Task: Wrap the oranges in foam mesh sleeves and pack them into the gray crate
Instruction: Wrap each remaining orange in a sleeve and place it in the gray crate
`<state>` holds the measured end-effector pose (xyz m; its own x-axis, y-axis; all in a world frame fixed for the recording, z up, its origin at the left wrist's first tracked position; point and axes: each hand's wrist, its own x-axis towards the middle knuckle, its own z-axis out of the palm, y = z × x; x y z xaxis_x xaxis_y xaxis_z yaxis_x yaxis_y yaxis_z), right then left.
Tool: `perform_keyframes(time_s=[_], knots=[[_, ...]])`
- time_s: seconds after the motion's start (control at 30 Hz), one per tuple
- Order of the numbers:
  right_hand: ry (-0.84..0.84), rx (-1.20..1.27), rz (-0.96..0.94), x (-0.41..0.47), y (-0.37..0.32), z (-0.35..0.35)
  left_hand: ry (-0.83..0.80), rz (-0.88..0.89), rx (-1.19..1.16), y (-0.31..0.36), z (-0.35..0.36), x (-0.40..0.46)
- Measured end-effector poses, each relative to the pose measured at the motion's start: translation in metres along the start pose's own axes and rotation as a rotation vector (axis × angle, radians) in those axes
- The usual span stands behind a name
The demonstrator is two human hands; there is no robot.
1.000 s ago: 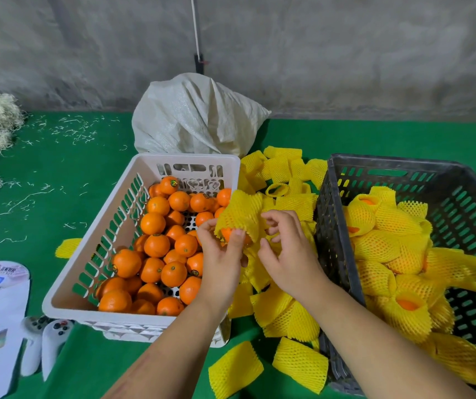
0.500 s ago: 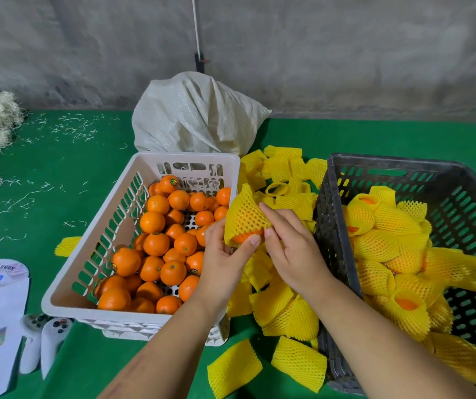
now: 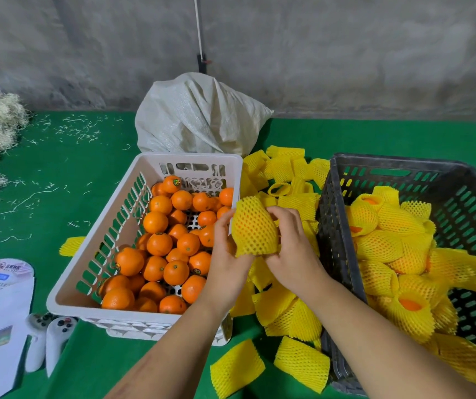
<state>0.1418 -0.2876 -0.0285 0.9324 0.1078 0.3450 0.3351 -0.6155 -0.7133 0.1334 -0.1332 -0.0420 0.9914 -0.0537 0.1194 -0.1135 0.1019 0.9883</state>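
Yellow foam mesh sleeve sheathes an orange, pinched in the grip of left hand and right hand.

Foam-mesh sleeve soft, netted; gray crate matt plastic; sack woven.

Both forearms reach forward; the left hand and right hand curl fingers around one yellow foam-mesh-sleeved orange, flanking it.

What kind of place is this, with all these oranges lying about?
Probably a small fruit-packing workspace, not a shop. A white basket holds bare oranges, a gray crate holds ones already in yellow foam sleeves, and spare sleeves lie between them on green matting by a bare concrete wall.
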Motion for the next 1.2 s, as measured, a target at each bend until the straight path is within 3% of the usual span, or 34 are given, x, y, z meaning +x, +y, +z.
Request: perform_keyframes(time_s=[0.13,0.23,0.3,0.4,0.47,0.63,0.77,0.87,0.93,1.0,1.07,1.2], knots=[[0.008,0.020,0.030,0.000,0.003,-0.001,-0.017,0.016,0.077,-0.005,0.004,0.001],[0.118,0.031,-0.050,0.002,0.001,-0.001,0.076,-0.028,-0.042,0.000,0.005,0.004],[0.062,0.051,-0.068,0.001,0.003,0.001,0.131,-0.047,-0.131,-0.001,0.002,0.005],[-0.248,0.405,0.263,0.002,0.000,0.000,0.170,-0.049,-0.073,-0.003,-0.003,0.003],[-0.277,0.708,0.458,0.007,-0.001,-0.002,0.108,0.014,0.005,-0.001,0.000,-0.001],[-0.395,1.080,0.453,0.004,-0.014,-0.002,0.072,0.135,0.204,-0.008,0.012,-0.002],[-0.461,1.325,0.484,0.006,-0.024,-0.016,0.110,0.102,0.333,-0.015,0.015,-0.001],[-0.293,1.208,0.576,0.007,-0.023,-0.016,-0.052,0.092,0.312,-0.016,0.012,0.000],[-0.232,1.071,0.553,0.008,-0.019,-0.013,-0.146,0.033,0.095,-0.012,0.004,0.000],[-0.261,0.882,0.461,0.006,-0.019,-0.012,-0.062,-0.091,-0.120,-0.004,-0.003,0.001],[-0.293,0.709,0.391,0.004,-0.018,-0.011,0.014,-0.164,-0.189,0.000,-0.008,0.002],[-0.329,0.812,0.436,0.002,-0.019,-0.005,0.036,-0.175,-0.102,0.005,-0.006,0.000]])
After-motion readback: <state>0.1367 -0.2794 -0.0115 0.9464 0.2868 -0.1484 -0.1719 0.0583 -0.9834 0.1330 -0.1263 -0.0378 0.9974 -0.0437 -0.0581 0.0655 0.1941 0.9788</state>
